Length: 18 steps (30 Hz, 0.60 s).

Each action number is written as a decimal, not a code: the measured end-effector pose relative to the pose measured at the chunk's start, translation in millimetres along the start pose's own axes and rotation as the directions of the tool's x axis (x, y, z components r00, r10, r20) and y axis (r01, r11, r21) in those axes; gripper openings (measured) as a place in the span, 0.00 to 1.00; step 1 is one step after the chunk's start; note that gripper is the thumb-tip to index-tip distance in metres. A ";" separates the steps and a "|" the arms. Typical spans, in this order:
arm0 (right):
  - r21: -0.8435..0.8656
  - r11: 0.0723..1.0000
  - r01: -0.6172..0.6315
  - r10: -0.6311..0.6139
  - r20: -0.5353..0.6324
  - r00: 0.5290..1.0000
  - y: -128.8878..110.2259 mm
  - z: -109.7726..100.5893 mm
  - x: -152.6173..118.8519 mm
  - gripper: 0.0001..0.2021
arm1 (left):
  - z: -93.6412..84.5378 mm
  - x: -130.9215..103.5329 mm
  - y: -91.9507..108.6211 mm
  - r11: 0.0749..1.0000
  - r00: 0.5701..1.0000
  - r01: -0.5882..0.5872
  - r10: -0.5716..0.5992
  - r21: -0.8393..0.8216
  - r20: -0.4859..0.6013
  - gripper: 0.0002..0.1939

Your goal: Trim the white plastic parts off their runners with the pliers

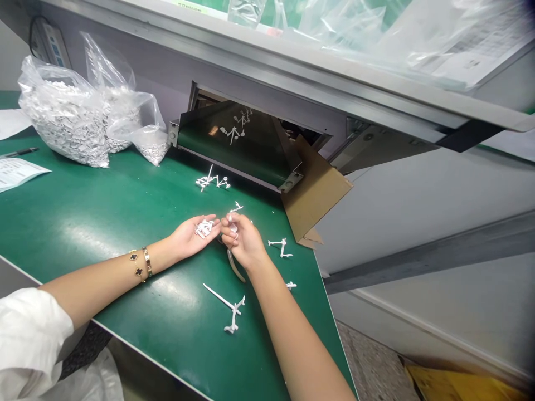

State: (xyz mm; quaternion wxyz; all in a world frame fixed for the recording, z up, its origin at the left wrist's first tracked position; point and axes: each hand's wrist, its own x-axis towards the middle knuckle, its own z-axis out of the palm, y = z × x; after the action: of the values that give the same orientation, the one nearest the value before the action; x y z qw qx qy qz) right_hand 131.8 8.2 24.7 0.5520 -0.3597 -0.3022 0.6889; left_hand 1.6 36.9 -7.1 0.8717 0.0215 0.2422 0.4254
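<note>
My left hand (194, 236) lies palm up above the green table, fingers stretched out, with a small heap of white plastic parts (204, 228) resting on the palm. Close by its fingertips is my right hand (244, 239), its fingers curled around a small white piece (233, 227). Beneath the right hand shows the curved handle (236, 267) of a hand tool; its other end is hidden. A branched white plastic sprue (234, 312) lies nearer the front edge, and another sprue (282, 247) is right of my right hand.
Clear bags of white parts (71, 122) stand at the back left. More sprues (212, 179) lie before a dark metal chute (234, 145) in the wall. A cardboard flap (317, 189) leans beside it. Overhead runs a shelf edge (267, 50). Papers (20, 172) and a pen (19, 152) lie left.
</note>
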 end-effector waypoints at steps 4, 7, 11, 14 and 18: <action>-0.134 0.991 0.017 -0.013 0.030 0.999 5.2 -0.8 -0.1 0.04 | 1.6 0.0 -1.3 1.000 1.000 -0.015 0.015 0.005 -0.015 0.09; -0.341 0.939 0.052 -0.054 0.002 0.999 11.9 -1.4 0.9 0.08 | 1.4 1.1 -1.9 1.000 0.999 -0.021 0.021 0.004 -0.044 0.11; -0.795 0.562 0.230 -0.282 0.077 0.956 19.3 -1.2 2.4 0.10 | 1.4 1.3 -2.6 0.999 1.000 -0.010 0.009 0.037 0.010 0.15; -0.929 0.200 0.311 -0.343 0.231 0.911 23.3 1.3 1.6 0.06 | 2.8 -0.6 -4.0 0.995 0.998 0.005 -0.011 0.101 0.060 0.18; -0.952 0.000 0.305 -0.346 0.286 0.894 26.2 4.6 0.1 0.05 | 2.8 -1.9 -6.5 0.989 0.993 0.035 -0.051 0.145 0.104 0.18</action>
State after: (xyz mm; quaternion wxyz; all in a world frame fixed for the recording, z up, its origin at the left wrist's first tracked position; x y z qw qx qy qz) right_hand 113.7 2.8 6.0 0.3127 -0.5644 -0.7486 0.1524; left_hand 6.6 31.8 -5.4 0.8888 0.1017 0.2252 0.3861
